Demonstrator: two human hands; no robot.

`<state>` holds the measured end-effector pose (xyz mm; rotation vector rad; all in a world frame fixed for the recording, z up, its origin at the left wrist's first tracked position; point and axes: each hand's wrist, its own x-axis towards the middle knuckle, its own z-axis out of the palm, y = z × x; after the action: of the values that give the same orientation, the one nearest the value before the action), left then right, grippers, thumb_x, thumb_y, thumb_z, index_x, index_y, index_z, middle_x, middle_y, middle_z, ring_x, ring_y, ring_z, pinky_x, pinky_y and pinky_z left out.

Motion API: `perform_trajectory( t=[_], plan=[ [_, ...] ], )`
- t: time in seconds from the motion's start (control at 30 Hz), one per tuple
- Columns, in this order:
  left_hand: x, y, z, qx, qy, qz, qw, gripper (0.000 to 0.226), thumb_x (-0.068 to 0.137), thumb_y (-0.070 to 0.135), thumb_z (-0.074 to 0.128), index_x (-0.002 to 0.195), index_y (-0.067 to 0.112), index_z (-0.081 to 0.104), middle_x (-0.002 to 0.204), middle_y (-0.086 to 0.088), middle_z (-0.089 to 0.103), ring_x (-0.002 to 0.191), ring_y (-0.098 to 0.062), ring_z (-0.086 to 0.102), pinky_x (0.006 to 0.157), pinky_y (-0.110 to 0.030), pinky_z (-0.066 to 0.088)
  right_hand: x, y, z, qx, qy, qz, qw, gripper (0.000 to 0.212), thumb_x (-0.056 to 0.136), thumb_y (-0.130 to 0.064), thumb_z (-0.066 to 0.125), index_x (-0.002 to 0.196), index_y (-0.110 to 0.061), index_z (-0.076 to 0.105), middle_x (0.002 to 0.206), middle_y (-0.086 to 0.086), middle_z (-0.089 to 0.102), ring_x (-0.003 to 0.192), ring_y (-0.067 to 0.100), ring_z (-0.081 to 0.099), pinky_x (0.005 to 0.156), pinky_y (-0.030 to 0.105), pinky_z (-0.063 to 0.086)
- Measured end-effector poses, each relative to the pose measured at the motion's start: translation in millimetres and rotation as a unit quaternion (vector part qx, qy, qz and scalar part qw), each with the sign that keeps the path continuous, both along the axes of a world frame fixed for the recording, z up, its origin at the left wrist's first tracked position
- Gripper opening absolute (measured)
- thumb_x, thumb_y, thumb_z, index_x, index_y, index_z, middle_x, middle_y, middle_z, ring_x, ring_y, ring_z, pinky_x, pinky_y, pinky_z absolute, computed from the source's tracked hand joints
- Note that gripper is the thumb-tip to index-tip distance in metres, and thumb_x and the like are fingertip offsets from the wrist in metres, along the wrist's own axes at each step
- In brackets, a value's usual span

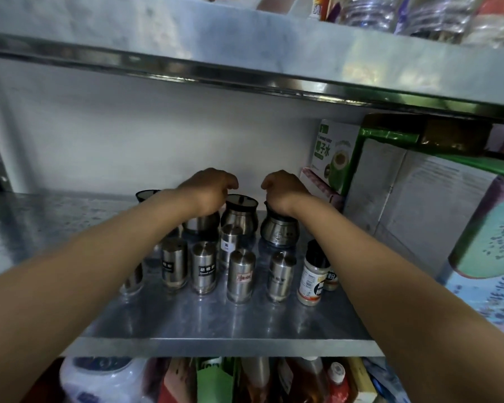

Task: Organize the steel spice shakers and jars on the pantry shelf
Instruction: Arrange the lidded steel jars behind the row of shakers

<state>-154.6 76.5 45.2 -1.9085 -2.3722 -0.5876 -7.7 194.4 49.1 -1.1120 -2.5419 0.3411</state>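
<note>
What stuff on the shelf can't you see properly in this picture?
Head view:
- Jar under the left hand: the hand covers its lid.
- Jar under the right hand: lid hidden, so its grip is unclear.
- Far-left shaker: mostly behind the left forearm.
- Shaker labels: too small and blurred to read.
- Bottles on the top shelf: cut off by the frame edge.
</note>
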Motion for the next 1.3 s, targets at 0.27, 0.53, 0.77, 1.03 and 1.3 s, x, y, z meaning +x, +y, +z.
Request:
perform_trajectory(
  t=[0.27, 0.53, 0.77, 1.03, 1.3],
  plan=[
    [-9.5, 4.0, -10.4, -0.045, -0.017, 0.007, 0.999, 0.047, 0.093, 0.001, 0.039, 0.13, 0.024, 0.057, 0.145, -0.005, 0.046, 0.128, -0.024, 0.047, 0.106, -0.03, 0.038, -20.8, 2.4, -9.4, -0.029, -0.043, 0.052, 0.997, 0.044, 0.094, -0.004, 0.051, 0.137, -0.014, 0.055, 0.143, 0.007, 0.052, 0.13, 0.022, 0.05, 0.104, 0.025, 0.039],
    [-7.7, 1.3, -14.7, -0.029, 0.0, -0.028, 0.999, 0.041, 0.094, 0.004, 0.041, 0.123, 0.023, 0.063, 0.138, -0.006, 0.054, 0.121, -0.024, 0.052, 0.099, -0.027, 0.04, -23.6, 0.6, -10.1, -0.068, -0.056, 0.108, 0.99, 0.04, 0.096, -0.007, 0.05, 0.133, -0.019, 0.062, 0.139, 0.003, 0.058, 0.123, 0.02, 0.054, 0.089, 0.022, 0.04],
    [-6.3, 0.8, -18.0, -0.015, 0.032, -0.024, 0.999, 0.044, 0.093, 0.003, 0.039, 0.126, 0.021, 0.061, 0.14, -0.006, 0.051, 0.126, -0.024, 0.048, 0.102, -0.027, 0.037, -26.8, -1.8, -1.6, -0.057, -0.087, 0.102, 0.989, 0.041, 0.093, -0.004, 0.05, 0.129, -0.016, 0.065, 0.135, 0.004, 0.06, 0.118, 0.021, 0.056, 0.083, 0.023, 0.04],
    [-19.5, -0.1, -19.0, -0.06, 0.067, 0.009, 0.996, 0.052, 0.092, 0.008, 0.043, 0.137, 0.034, 0.048, 0.159, -0.007, 0.02, 0.148, -0.02, 0.011, 0.116, -0.031, 0.02, -26.4, -4.3, 1.3, -0.037, -0.075, 0.088, 0.993, 0.034, 0.091, -0.007, 0.058, 0.122, -0.016, 0.07, 0.129, 0.003, 0.064, 0.115, 0.02, 0.059, 0.084, 0.023, 0.044],
    [-16.7, -6.4, -13.6, -0.064, 0.05, 0.001, 0.997, 0.048, 0.094, 0.008, 0.041, 0.133, 0.034, 0.052, 0.156, -0.012, 0.025, 0.146, -0.024, 0.021, 0.11, -0.035, 0.03, -28.8, -5.2, -3.6, -0.06, -0.043, 0.084, 0.994, 0.032, 0.088, -0.004, 0.059, 0.116, -0.013, 0.07, 0.124, 0.007, 0.065, 0.109, 0.019, 0.058, 0.083, 0.024, 0.045]
  ],
)
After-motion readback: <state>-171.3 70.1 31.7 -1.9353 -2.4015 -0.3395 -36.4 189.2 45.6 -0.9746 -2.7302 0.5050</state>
